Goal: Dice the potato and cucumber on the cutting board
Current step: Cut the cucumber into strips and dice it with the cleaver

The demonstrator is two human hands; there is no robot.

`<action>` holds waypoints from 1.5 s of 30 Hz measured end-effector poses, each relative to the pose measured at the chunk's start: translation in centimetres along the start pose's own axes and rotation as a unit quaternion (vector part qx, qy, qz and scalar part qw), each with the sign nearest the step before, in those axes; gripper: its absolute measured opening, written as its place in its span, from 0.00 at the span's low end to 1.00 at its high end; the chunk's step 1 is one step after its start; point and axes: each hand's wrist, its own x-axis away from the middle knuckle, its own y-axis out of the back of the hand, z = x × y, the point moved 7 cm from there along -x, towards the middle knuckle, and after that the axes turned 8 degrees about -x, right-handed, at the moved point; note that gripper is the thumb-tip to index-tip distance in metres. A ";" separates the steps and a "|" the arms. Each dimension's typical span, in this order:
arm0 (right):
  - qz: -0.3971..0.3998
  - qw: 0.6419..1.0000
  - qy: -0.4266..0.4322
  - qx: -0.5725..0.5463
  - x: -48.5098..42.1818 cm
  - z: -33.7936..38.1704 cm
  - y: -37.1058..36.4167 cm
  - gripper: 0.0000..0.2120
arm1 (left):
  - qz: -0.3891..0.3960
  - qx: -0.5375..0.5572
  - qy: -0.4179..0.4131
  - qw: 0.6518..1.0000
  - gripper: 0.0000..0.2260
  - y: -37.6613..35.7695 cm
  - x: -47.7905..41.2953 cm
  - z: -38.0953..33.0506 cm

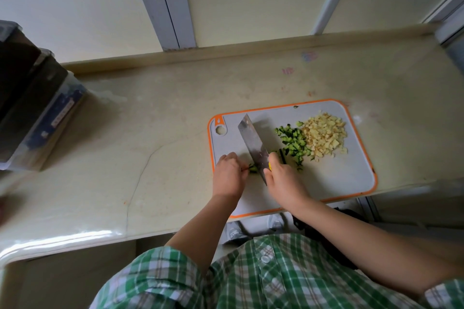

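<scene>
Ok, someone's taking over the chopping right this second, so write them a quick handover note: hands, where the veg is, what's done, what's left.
Hands: the left hand pinches a small cucumber stub on the left part of the cutting board. The right hand grips the cleaver, blade at the stub.
Done: the diced potato is piled far right, with the diced cucumber beside it.
Left: dice the stub. No whole potato is in view.

One cutting board [339,178], one cleaver [252,139], one potato heap [325,137], one cucumber heap [292,140], one cucumber stub [253,167]
</scene>
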 end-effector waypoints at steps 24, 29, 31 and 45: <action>0.014 1.000 -0.007 -0.009 0.6 -0.7 -1.3 0.09 | 0.016 0.012 -0.006 1.000 0.08 -0.2 -0.1 0.3; 0.028 0.999 0.018 0.000 0.6 -0.1 -0.6 0.06 | 0.001 -0.008 -0.025 1.000 0.09 0.1 0.4 0.7; 0.037 0.999 0.022 0.016 0.5 0.0 -0.7 0.07 | -0.005 -0.014 -0.018 1.000 0.08 0.2 0.5 0.9; 0.029 0.999 -0.001 0.046 0.4 -0.3 -2.5 0.11 | -0.012 -0.020 -0.007 1.000 0.04 -0.1 0.3 1.1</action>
